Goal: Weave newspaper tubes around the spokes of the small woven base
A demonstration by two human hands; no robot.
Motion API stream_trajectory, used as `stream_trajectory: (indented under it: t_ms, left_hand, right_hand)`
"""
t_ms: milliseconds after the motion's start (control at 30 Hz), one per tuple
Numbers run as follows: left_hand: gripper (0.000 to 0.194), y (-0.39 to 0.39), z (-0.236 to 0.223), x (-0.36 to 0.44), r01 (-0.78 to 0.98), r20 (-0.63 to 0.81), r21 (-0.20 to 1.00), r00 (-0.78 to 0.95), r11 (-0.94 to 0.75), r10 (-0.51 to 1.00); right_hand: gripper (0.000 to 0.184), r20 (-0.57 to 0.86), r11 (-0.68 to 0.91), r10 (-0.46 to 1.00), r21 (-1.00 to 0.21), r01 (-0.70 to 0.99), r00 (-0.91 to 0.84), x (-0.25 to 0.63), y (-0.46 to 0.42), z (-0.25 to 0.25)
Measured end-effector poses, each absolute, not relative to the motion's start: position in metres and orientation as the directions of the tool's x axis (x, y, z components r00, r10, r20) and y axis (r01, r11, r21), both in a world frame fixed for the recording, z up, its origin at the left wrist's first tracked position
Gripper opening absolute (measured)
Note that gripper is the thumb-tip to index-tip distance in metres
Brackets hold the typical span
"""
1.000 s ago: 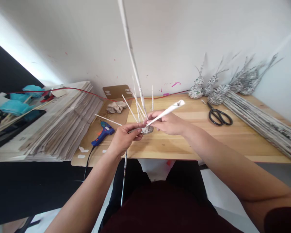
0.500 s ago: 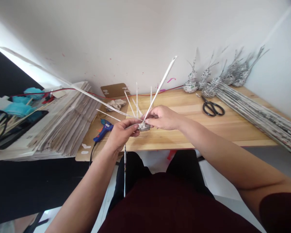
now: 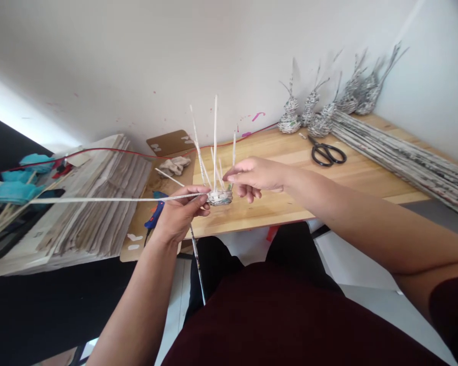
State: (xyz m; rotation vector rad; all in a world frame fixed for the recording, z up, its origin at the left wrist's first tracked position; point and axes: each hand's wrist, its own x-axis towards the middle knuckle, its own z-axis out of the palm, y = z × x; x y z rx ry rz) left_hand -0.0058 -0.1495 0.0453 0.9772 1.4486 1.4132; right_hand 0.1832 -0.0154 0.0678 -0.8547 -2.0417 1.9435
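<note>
My left hand point(image 3: 187, 208) pinches the left side of a small woven paper basket point(image 3: 220, 198), its thumb in front of the rim. Several thin rolled-paper tubes stand up from the weave, the tallest white tube point(image 3: 215, 137) nearly vertical. A long paper strip point(image 3: 110, 200) runs out leftward from under the left fingers, and another printed tube point(image 3: 197, 259) hangs below that hand. At the basket's right edge, my right hand point(image 3: 254, 178) has thumb and forefinger closed around an upright paper tube point(image 3: 234, 145); its other fingers curl loosely beneath.
Black-handled scissors point(image 3: 327, 154) lie on the wooden table point(image 3: 282, 198). Behind them stand several woven paper gourd shapes point(image 3: 289, 119) beside a bundle of paper tubes point(image 3: 389, 152). At left are stacked newspapers point(image 3: 95, 188), a blue glue gun point(image 3: 153, 216) and a crumpled cloth point(image 3: 174, 166).
The slanted white tube now stands nearly upright, out of my right hand, which has shifted to the right-hand tube. The long strip has swung down to near level. The view has tilted.
</note>
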Motion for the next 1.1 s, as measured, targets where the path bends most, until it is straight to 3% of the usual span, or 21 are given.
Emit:
stream_trajectory:
  t_ms: [133,333,700,900,1100]
  left_hand:
    - [0.038,-0.149,0.043,-0.006,-0.063,-0.081,0.996,-0.301,0.065,0.95]
    - [0.037,-0.147,0.04,-0.006,-0.094,-0.089,0.993,-0.269,0.066,0.959]
    - [0.031,-0.142,0.042,-0.004,-0.149,-0.105,0.986,-0.211,0.074,0.972]
    - [0.032,-0.142,0.042,-0.002,-0.133,-0.085,0.99,-0.236,0.054,0.968]
    - [0.033,-0.141,0.043,-0.002,-0.121,-0.052,0.992,-0.261,0.021,0.964]
  right_hand:
    - [0.02,-0.338,-0.163,0.39,-0.941,0.297,-0.857,0.183,-0.018,0.063]
    - [0.025,-0.312,-0.353,0.417,-0.921,0.164,-0.854,0.179,-0.024,0.054]
    - [0.026,-0.272,-0.305,0.564,-0.946,0.109,-0.78,0.18,-0.03,0.051]
    - [0.028,-0.219,-0.247,0.549,-0.964,0.093,-0.806,0.187,-0.029,0.047]
    - [0.032,-0.225,-0.293,0.573,-0.954,0.059,-0.788,0.182,-0.027,0.045]
